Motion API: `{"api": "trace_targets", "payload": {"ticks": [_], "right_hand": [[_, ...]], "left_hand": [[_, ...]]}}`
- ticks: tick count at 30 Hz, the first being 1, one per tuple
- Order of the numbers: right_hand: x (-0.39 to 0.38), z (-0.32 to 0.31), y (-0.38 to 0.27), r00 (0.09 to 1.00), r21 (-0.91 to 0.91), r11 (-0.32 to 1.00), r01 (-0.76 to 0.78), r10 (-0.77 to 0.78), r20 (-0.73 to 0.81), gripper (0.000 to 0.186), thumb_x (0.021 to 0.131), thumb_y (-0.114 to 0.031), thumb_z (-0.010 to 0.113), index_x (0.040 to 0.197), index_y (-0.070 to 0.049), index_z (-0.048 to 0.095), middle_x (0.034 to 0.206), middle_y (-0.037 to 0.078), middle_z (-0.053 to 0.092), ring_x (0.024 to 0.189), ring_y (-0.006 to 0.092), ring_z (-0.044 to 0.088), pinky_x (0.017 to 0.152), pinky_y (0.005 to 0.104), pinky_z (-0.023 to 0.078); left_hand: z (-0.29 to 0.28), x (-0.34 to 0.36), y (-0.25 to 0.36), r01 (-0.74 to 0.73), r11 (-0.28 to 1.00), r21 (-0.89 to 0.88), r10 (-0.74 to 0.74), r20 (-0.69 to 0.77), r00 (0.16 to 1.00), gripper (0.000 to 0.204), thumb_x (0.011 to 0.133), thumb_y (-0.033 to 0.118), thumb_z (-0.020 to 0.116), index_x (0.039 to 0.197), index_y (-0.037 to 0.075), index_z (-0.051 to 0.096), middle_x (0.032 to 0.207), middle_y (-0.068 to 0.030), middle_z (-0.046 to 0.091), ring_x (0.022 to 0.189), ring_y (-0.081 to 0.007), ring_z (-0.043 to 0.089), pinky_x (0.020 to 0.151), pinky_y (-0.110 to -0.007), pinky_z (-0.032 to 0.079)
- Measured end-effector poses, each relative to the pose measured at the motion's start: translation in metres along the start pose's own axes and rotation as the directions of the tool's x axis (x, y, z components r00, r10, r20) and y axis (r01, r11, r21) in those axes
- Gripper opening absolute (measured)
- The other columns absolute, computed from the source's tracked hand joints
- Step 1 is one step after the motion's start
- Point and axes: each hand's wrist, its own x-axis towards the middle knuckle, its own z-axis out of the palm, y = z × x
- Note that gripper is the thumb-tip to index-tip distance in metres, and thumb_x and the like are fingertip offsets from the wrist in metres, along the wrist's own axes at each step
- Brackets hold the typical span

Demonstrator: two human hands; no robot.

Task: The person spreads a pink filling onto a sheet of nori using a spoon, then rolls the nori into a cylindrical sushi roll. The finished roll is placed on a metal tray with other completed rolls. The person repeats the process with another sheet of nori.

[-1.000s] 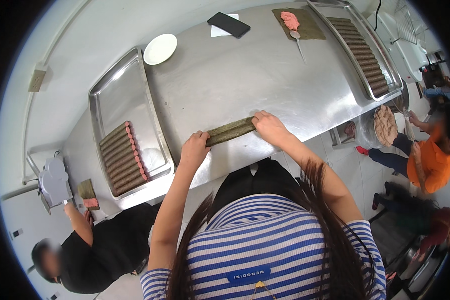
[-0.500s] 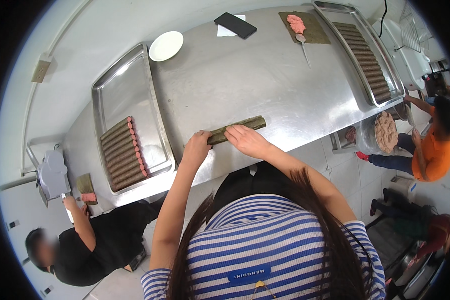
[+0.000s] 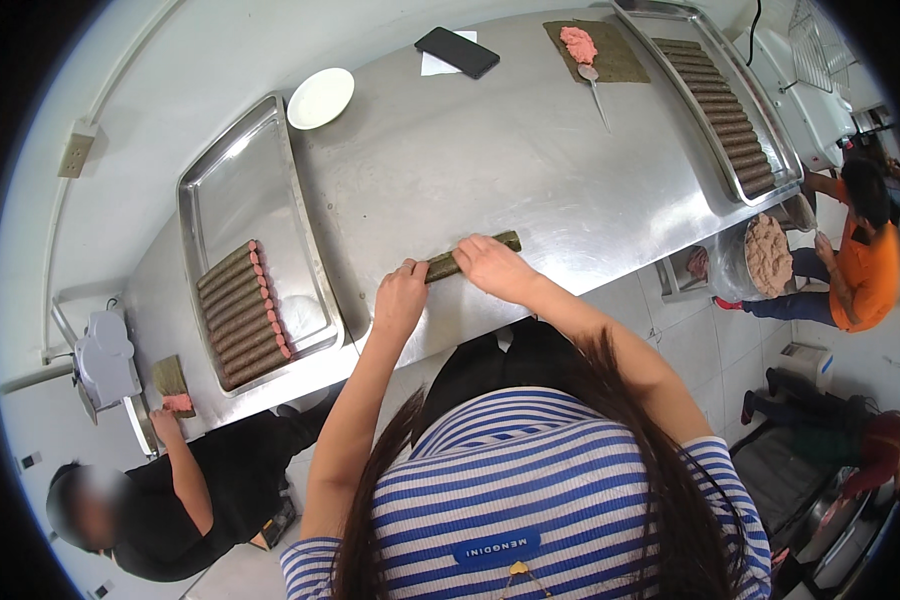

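Near the front edge of the steel table [image 3: 390,180], a dark green seaweed roll [image 3: 442,267] lies slantwise. My left hand [image 3: 402,292] has its fingers curled over the left end. Farther right, my right hand [image 3: 494,266] presses down around the roll, leaving its right tip showing. What is inside the roll is hidden. To the left, a metal tray [image 3: 305,200] bears a row of several finished seaweed rolls [image 3: 238,318] with pink filling at their ends.
A white plate [image 3: 321,98], a black phone [image 3: 457,52], and a seaweed sheet [image 3: 625,62] with pink paste [image 3: 577,44] and a spoon [image 3: 595,95] sit farther back. Another tray of rolls [image 3: 715,118] stands right. A person in black [image 3: 220,490] works left; one in orange [image 3: 868,280] is right.
The seaweed has turned into a narrower, rounder roll under my hands, which have moved slightly along it. At left, the co-worker's arm has shifted.
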Motion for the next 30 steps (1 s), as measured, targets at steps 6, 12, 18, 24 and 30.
{"api": "trace_targets", "payload": {"ticks": [6, 12, 18, 24, 30], "right_hand": [[-0.035, -0.011, 0.033, 0.991, 0.013, 0.992, -0.122, 0.121, 0.05, 0.016, 0.074, -0.01, 0.055, 0.087, -0.001, 0.058, 0.091, 0.012, 0.055, 0.092, 0.0248, 0.056, 0.082, 0.0332, 0.048], [-0.027, -0.027, 0.031, 0.991, 0.05, 0.993, -0.105, 0.1, 0.087, 0.016, 0.075, -0.007, 0.054, 0.088, 0.0, 0.057, 0.093, 0.012, 0.055, 0.092, 0.0258, 0.056, 0.083, 0.0339, 0.047], [0.0, -0.008, 0.0, 0.998, 0.285, 0.958, -0.035, 0.017, 0.065, 0.019, 0.073, -0.004, 0.054, 0.092, 0.001, 0.056, 0.095, 0.014, 0.054, 0.093, 0.0285, 0.055, 0.084, 0.037, 0.047], [0.001, 0.007, -0.009, 0.993, 0.342, 0.933, -0.114, 0.105, 0.045, 0.021, 0.072, -0.002, 0.056, 0.093, 0.003, 0.056, 0.093, 0.015, 0.054, 0.092, 0.0302, 0.055, 0.081, 0.0379, 0.049], [0.042, 0.021, -0.017, 0.962, 0.353, 0.896, -0.27, 0.263, 0.069, 0.023, 0.074, -0.006, 0.062, 0.094, 0.003, 0.056, 0.095, 0.016, 0.054, 0.092, 0.0325, 0.056, 0.077, 0.0401, 0.051]], "left_hand": [[-0.002, 0.0, 0.0, 0.024, 1.0, -0.007, -0.023, 0.038, 0.999, 0.029, 0.075, 0.011, 0.067, 0.104, 0.008, 0.059, 0.098, -0.0103, 0.06, 0.08, -0.0327, 0.064, 0.073, -0.041, 0.054], [-0.012, 0.0, 0.002, 0.055, 0.995, -0.078, -0.049, 0.07, 0.996, 0.033, 0.075, 0.009, 0.069, 0.106, 0.008, 0.057, 0.101, -0.0109, 0.059, 0.085, -0.0328, 0.063, 0.075, -0.042, 0.053], [-0.02, -0.038, 0.016, 0.318, 0.908, -0.274, -0.338, -0.03, 0.941, 0.04, 0.076, 0.009, 0.069, 0.112, 0.004, 0.052, 0.103, -0.0155, 0.057, 0.094, -0.0343, 0.06, 0.079, -0.043, 0.05], [0.01, -0.063, 0.047, 0.392, 0.77, -0.503, -0.445, 0.017, 0.896, 0.041, 0.077, 0.008, 0.067, 0.114, 0.001, 0.05, 0.111, -0.0192, 0.055, 0.101, -0.0366, 0.058, 0.083, -0.043, 0.049], [0.016, -0.025, 0.029, 0.322, 0.74, -0.591, -0.53, -0.216, 0.82, 0.041, 0.078, -0.001, 0.061, 0.118, 0.0, 0.049, 0.118, -0.0199, 0.053, 0.105, -0.0372, 0.056, 0.089, -0.042, 0.047]]}}
